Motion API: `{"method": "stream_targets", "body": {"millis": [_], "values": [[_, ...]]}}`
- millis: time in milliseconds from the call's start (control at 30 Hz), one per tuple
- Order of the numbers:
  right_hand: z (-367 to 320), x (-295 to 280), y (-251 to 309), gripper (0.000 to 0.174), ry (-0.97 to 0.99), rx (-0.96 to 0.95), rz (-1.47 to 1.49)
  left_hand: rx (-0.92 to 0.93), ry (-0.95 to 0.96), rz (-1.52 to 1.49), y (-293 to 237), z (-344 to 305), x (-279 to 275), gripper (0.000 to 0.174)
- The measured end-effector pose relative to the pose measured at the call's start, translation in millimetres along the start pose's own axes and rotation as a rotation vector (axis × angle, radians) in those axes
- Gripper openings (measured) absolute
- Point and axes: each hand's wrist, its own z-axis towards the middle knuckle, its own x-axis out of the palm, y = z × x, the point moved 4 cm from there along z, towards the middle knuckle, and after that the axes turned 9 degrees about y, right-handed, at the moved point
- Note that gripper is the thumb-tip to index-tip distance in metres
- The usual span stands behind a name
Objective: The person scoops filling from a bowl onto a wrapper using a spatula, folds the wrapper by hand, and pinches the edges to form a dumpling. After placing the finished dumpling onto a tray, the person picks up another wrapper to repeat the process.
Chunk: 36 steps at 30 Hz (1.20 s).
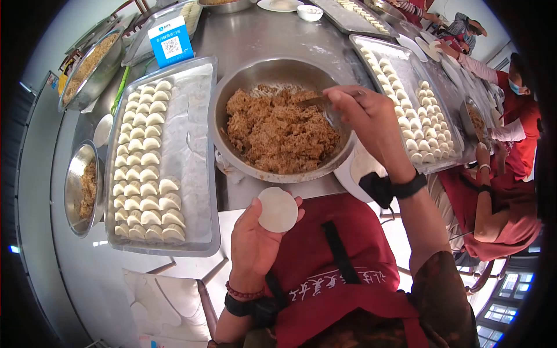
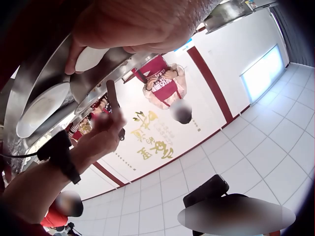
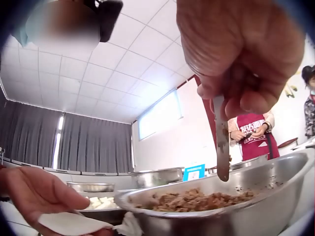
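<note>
My left hand (image 1: pixel 255 243) holds a round white dumpling wrapper (image 1: pixel 278 210) in front of the apron, its thumb along one edge and fingertips showing past the other. In the right wrist view the wrapper (image 3: pixel 74 223) lies flat between thumb and fingers. With curled fingers my right hand (image 1: pixel 368 119) grips a flat metal filling spatula (image 3: pixel 222 147). Its blade points down over a large steel bowl (image 1: pixel 272 173) of brown minced filling (image 1: pixel 278 130). Bits of filling stick to the blade in the right wrist view.
Left of the bowl, a tray (image 1: pixel 200 238) carries rows of folded dumplings (image 1: pixel 145 153); another tray (image 1: pixel 458 145) of dumplings stands on the right. A small steel bowl (image 1: pixel 74 194) sits at far left, beside a blue QR-code sign (image 1: pixel 171 43). Other people (image 1: pixel 510 127) work at right.
</note>
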Motion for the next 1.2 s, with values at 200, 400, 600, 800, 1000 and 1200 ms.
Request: {"method": "stream_targets", "body": {"millis": [200, 400, 600, 800, 1000, 1200], "values": [[19.7, 15.2, -34.7, 0.032, 0.129, -0.015, 0.067, -0.004, 0.012, -0.008, -0.5, 1.7, 1.9, 0.044], [7.0, 9.4, -18.0, 0.030, 0.188, 0.125, 0.180, -0.008, 0.027, -0.025, 1.1, 5.1, 3.7, 0.044], [-6.7, 3.5, -15.7, 0.026, 0.241, 0.098, 0.245, 0.014, 0.023, -0.035, 2.1, 8.3, 9.3, 0.041], [-34.8, 14.7, 3.2, 0.023, 0.337, 0.074, 0.229, 0.022, 0.021, -0.030, 1.4, 6.8, 9.8, 0.041], [-53.2, 20.3, 0.5, 0.020, 0.352, 0.021, 0.211, 0.021, 0.030, -0.031, 1.8, 7.6, 11.2, 0.041], [-49.8, -1.4, 4.1, 0.020, 0.235, 0.058, 0.238, 0.009, 0.034, -0.045, 2.7, 8.8, 12.4, 0.043]]}}
